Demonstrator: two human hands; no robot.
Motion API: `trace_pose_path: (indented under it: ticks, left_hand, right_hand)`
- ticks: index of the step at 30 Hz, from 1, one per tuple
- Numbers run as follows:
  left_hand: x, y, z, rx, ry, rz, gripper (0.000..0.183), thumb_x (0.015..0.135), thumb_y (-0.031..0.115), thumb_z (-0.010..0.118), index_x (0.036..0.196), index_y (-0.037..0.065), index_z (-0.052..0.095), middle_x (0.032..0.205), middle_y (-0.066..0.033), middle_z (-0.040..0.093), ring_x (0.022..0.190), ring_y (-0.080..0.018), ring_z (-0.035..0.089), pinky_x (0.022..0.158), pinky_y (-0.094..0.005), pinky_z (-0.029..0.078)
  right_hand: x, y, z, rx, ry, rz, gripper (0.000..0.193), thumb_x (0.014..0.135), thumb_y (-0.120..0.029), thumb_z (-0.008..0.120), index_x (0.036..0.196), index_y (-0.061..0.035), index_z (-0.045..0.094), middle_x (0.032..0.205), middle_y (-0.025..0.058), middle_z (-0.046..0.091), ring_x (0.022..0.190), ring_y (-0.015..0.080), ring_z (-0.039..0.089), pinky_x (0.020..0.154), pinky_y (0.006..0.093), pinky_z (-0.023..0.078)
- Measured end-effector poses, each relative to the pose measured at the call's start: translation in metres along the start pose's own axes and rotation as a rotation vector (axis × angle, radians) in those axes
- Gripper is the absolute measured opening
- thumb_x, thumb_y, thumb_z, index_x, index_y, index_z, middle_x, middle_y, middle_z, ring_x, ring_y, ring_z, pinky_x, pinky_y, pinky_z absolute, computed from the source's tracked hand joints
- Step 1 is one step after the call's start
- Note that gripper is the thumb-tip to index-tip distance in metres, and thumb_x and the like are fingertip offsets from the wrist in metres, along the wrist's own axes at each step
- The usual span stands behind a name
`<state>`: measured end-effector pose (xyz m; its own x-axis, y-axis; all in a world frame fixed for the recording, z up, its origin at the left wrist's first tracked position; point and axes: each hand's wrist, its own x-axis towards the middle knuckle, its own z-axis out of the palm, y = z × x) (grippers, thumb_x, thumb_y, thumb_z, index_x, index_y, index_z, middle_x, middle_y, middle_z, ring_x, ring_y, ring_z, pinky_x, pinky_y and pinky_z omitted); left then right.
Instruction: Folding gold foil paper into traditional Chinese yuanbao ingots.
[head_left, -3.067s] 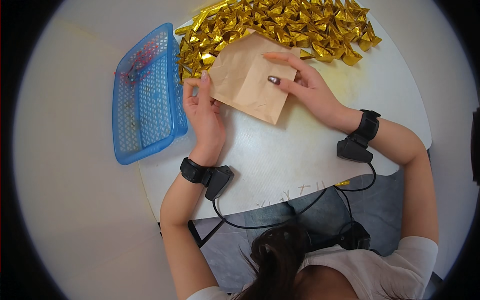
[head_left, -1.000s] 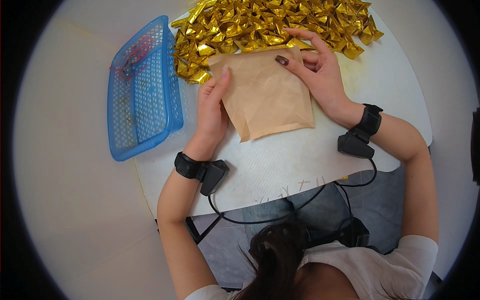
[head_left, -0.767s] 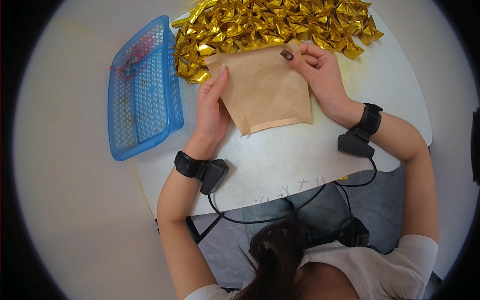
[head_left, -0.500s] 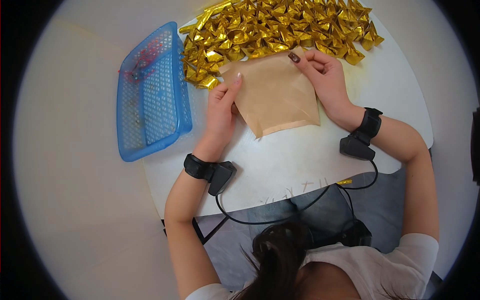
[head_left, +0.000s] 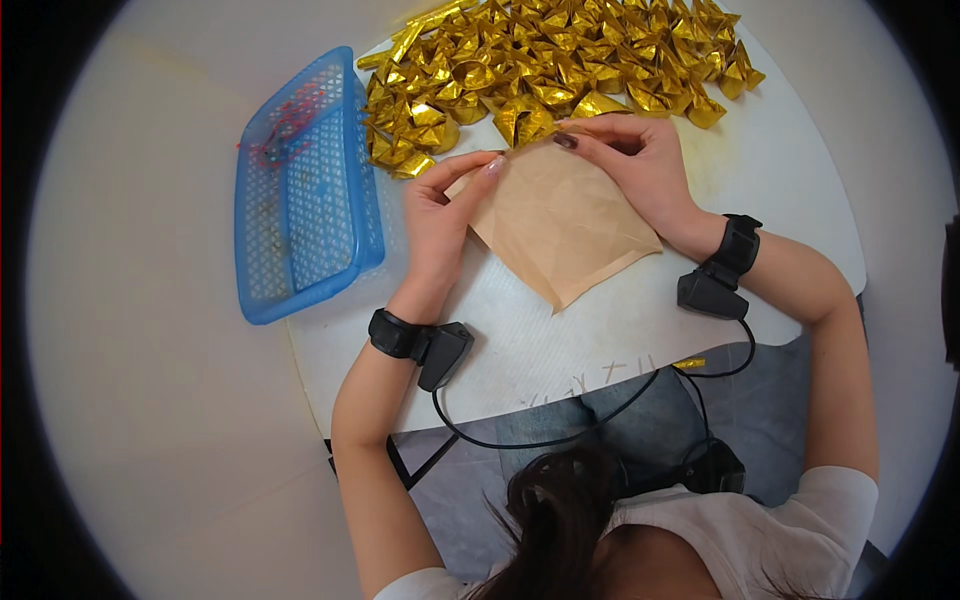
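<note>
A tan sheet of paper [head_left: 565, 225] with faint creases hangs over the near side of the white table, one corner pointing toward me. My left hand [head_left: 437, 215] is closed on its upper left edge, thumb and forefinger pinched near the top. Close beside it, my right hand [head_left: 645, 170] pinches the top edge between thumb and fingers. The two sets of fingertips are a short way apart. Just beyond them sits a large heap of folded shiny gold paper pieces [head_left: 570, 60], one gold piece [head_left: 522, 122] nearest the sheet's top edge.
A blue plastic basket [head_left: 368, 190] with pierced walls stands at the left, red stringy bits inside it. The white table [head_left: 480, 370] has a curved right edge. Black straps with boxes [head_left: 445, 355] ring both wrists, joined by a black cable [head_left: 560, 443]. A gold scrap [head_left: 690, 363] lies by the front edge.
Both hands have drawn closer together along the sheet's top edge. The paper has turned, its lower corner shifting right and toward me. More of the gold heap's near edge shows.
</note>
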<state>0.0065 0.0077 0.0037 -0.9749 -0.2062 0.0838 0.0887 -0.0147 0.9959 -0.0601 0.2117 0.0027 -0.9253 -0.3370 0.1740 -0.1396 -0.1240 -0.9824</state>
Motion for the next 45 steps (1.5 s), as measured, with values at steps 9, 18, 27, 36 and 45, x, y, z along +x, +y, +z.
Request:
trace_pose_path:
  ticks: [9, 18, 27, 36, 45]
  left_hand:
    - [0.000, 0.003, 0.001, 0.047, 0.023, -0.025, 0.017, 0.083, 0.009, 0.070, 0.098, 0.001, 0.067, 0.087, -0.0048, 0.070, 0.076, -0.0064, 0.062, 0.070, -0.0189, 0.046]
    - [-0.001, 0.001, -0.003, -0.144, 0.040, -0.049, 0.028, 0.084, 0.005, 0.066, 0.110, 0.003, 0.057, 0.091, -0.0068, 0.069, 0.079, -0.0091, 0.064, 0.071, -0.0215, 0.048]
    - [0.000, 0.006, 0.001, 0.054, -0.077, 0.001, 0.023, 0.084, 0.004, 0.066, 0.106, 0.000, 0.060, 0.100, -0.0078, 0.067, 0.090, -0.0109, 0.063, 0.082, -0.0230, 0.048]
    - [-0.003, 0.004, 0.002, 0.094, -0.201, -0.052, 0.022, 0.084, 0.005, 0.068, 0.104, -0.002, 0.067, 0.095, -0.0066, 0.069, 0.085, -0.0104, 0.064, 0.079, -0.0217, 0.049]
    - [-0.004, 0.006, 0.002, 0.127, -0.149, -0.067, 0.017, 0.085, 0.010, 0.068, 0.098, -0.002, 0.069, 0.087, -0.0041, 0.069, 0.077, -0.0059, 0.061, 0.070, -0.0182, 0.045]
  right_hand:
    - [-0.001, 0.000, -0.007, 0.043, 0.029, -0.107, 0.008, 0.077, -0.002, 0.070, 0.085, -0.0006, 0.071, 0.080, 0.0048, 0.069, 0.072, 0.0069, 0.062, 0.067, 0.0200, 0.049]
    - [-0.001, -0.004, -0.006, -0.025, 0.026, -0.154, 0.007, 0.072, -0.002, 0.075, 0.076, -0.0014, 0.069, 0.077, 0.0043, 0.068, 0.071, 0.0088, 0.063, 0.068, 0.0220, 0.050]
    - [0.000, 0.001, -0.009, -0.088, -0.082, -0.213, 0.008, 0.075, -0.003, 0.071, 0.083, -0.0008, 0.072, 0.081, 0.0065, 0.069, 0.075, 0.0103, 0.063, 0.070, 0.0225, 0.050]
    - [-0.002, -0.005, -0.005, -0.116, -0.173, -0.143, 0.011, 0.076, -0.003, 0.070, 0.086, -0.0005, 0.072, 0.083, 0.0065, 0.069, 0.075, 0.0094, 0.064, 0.069, 0.0215, 0.050]
    - [-0.001, 0.001, -0.001, -0.045, -0.123, -0.015, 0.014, 0.081, -0.009, 0.069, 0.092, -0.0019, 0.072, 0.081, 0.0036, 0.069, 0.070, 0.0063, 0.062, 0.064, 0.0201, 0.049]
